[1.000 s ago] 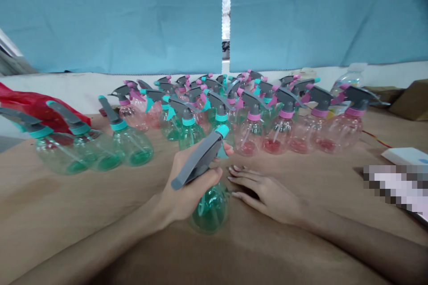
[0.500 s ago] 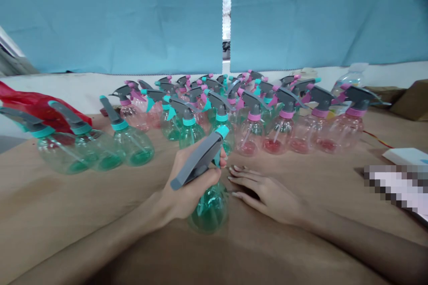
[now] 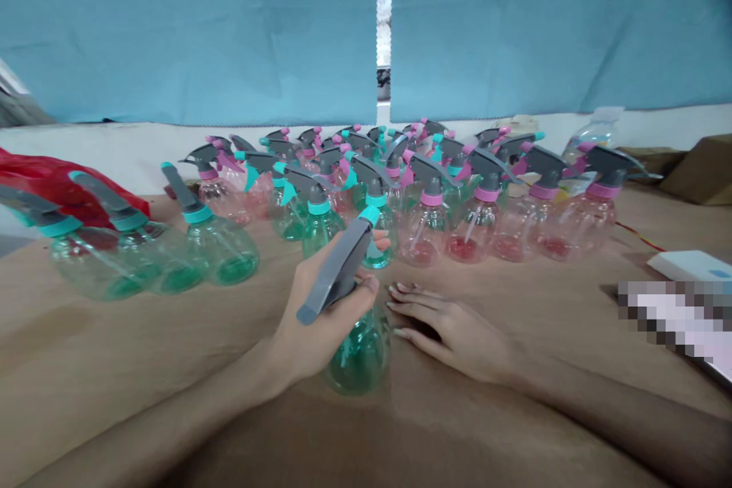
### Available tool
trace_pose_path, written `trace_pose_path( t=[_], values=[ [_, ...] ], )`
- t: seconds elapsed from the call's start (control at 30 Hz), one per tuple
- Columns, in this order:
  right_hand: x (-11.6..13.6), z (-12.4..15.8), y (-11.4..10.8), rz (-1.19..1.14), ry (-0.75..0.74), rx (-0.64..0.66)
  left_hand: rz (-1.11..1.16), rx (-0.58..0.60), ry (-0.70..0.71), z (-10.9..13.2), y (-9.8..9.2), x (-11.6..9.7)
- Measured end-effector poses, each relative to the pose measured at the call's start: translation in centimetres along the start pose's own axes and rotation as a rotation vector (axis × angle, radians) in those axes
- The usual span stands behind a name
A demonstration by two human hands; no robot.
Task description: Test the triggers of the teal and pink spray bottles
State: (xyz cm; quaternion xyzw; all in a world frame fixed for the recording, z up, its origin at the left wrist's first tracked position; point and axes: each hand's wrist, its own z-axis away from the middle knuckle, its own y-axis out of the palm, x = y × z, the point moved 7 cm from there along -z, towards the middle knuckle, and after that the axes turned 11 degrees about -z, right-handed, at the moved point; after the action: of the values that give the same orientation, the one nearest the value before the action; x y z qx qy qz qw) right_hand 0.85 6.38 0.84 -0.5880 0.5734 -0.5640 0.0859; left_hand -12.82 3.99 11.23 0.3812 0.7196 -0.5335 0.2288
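Observation:
My left hand (image 3: 325,305) is wrapped round the neck of a green spray bottle (image 3: 359,362), below its grey trigger head with a teal nozzle. The bottle stands on the table in front of me, its nozzle pointing away, and some fingers reach out by the teal trigger. My right hand (image 3: 451,328) lies flat on the table just right of the bottle, fingers stretched out and holding nothing. Beyond my hands stand many more spray bottles, among them a green one (image 3: 321,232) with a teal collar and a pink one (image 3: 423,240) with a pink collar.
Several green spray bottles (image 3: 223,252) stand at the left, before a red plastic bag (image 3: 85,191). At the right are a white box (image 3: 689,267), a blurred-out flat object (image 3: 680,328) and a cardboard box (image 3: 701,175). A blue curtain (image 3: 200,30) hangs behind.
The fingers of my left hand have straightened away from the trigger of the held bottle. My right hand stays flat in place. The view has shifted slightly.

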Motion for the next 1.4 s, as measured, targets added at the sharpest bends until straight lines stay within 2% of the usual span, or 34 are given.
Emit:
trace_pose_path(
  t=[0.83, 1.4],
  values=[
    [0.02, -0.03, 0.12, 0.045, 0.018, 0.032, -0.037, -0.002, 0.022, -0.11, -0.09, -0.55],
    [-0.01, 0.04, 0.27, 0.091, 0.038, 0.059, -0.023, -0.009, 0.045, -0.01, -0.04, 0.18]
  ],
)
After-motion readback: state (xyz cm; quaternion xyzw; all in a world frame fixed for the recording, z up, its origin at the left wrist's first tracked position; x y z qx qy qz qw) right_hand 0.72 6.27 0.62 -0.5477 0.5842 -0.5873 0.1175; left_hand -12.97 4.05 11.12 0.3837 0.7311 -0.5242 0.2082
